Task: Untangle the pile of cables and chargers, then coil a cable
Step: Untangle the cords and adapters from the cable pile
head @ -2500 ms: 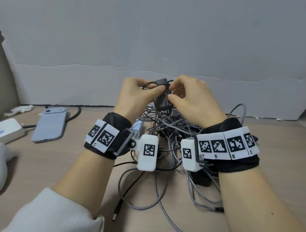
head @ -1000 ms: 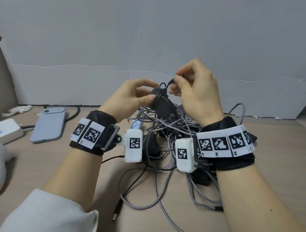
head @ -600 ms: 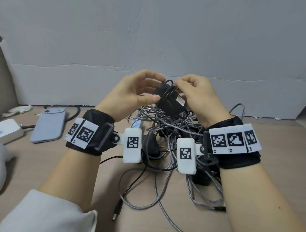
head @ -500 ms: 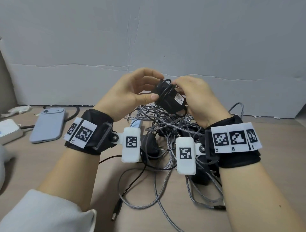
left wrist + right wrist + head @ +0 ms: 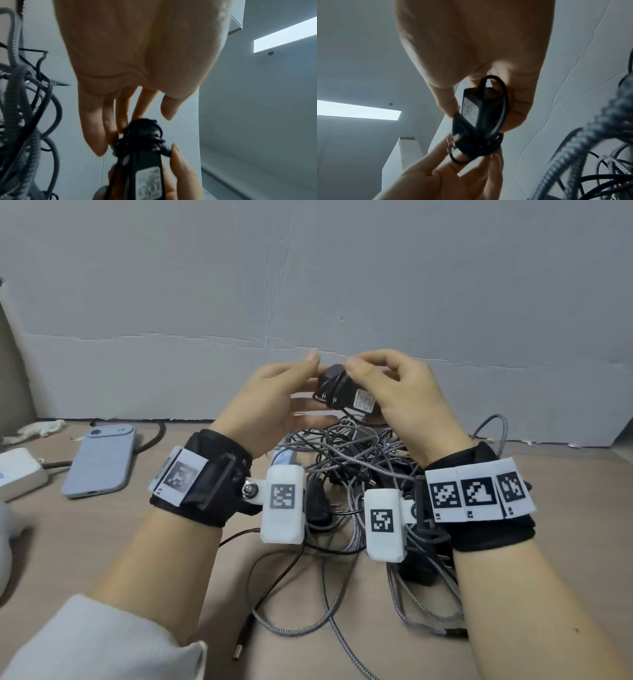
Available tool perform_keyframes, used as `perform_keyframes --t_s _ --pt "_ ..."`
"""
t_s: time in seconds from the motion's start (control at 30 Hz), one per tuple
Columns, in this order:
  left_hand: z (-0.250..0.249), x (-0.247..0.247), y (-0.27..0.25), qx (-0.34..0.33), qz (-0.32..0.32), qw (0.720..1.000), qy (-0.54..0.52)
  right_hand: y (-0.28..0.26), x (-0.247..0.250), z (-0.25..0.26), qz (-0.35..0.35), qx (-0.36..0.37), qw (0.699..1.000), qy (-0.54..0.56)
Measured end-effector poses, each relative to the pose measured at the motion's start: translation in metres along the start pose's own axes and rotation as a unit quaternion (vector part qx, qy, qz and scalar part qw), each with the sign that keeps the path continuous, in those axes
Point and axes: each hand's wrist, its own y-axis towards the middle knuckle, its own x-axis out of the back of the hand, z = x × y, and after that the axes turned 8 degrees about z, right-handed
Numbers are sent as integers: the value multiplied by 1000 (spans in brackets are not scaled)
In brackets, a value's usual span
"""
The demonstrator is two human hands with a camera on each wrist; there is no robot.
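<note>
Above the far side of the cable pile [image 5: 346, 470], the right hand [image 5: 407, 402] pinches the black charger [image 5: 346, 392]; the left hand [image 5: 274, 405] touches it, fingers straight. Rigid, light block; its thin cord is floppy, best gripped by the body

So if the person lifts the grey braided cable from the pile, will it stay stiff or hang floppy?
Probably floppy: the grey braided cable lies in loose curves on the table. It will likely drag neighbours, since it crosses thin black cables in the pile.
</note>
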Motion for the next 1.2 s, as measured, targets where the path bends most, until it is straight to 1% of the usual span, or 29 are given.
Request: perform_keyframes --t_s 0.07,0.17,0.3,0.43,0.5,0.63,0.77,0.8,0.87,0.93,0.97,1.07,1.13,1.2 --pt "2 -2 1 0 -4 1000 11 -3 1 0 22 -3 1000 -15" --pt "5 -3 -1 3 8 999 37 -9 3 3 42 -5 999 -34" --pt "0 -9 -3 3 25 992 122 -20 12 10 57 -25 996 -61" --pt "-22 -22 -6 -27 80 969 234 -35 31 31 84 -51 990 -105" --pt "-34 -39 -9 -48 104 955 274 -48 43 43 76 -67 986 -131" --pt "-47 -83 -12 -79 136 955 250 -82 70 62 24 -84 985 -150" --pt "-40 -140 -19 -82 176 964 183 -128 108 75 -44 -114 976 -178" --pt "-37 -156 -21 -76 183 966 164 -142 119 78 -63 -124 973 -186" --pt "-30 -190 -28 -58 177 975 125 -173 141 81 -108 -138 962 -208" --pt "-24 -223 -37 -38 163 983 73 -206 163 84 -161 -139 949 -231" --pt "-21 -240 -43 -26 166 985 50 -224 174 84 -186 -137 944 -236" --pt "-3 -292 -64 14 218 976 0 -279 210 83 -245 -166 925 -237" --pt "12 -326 -78 42 253 967 -14 -317 235 78 -277 -188 917 -218" --pt "27 -360 -89 61 284 957 -11 -353 256 74 -315 -179 915 -175"
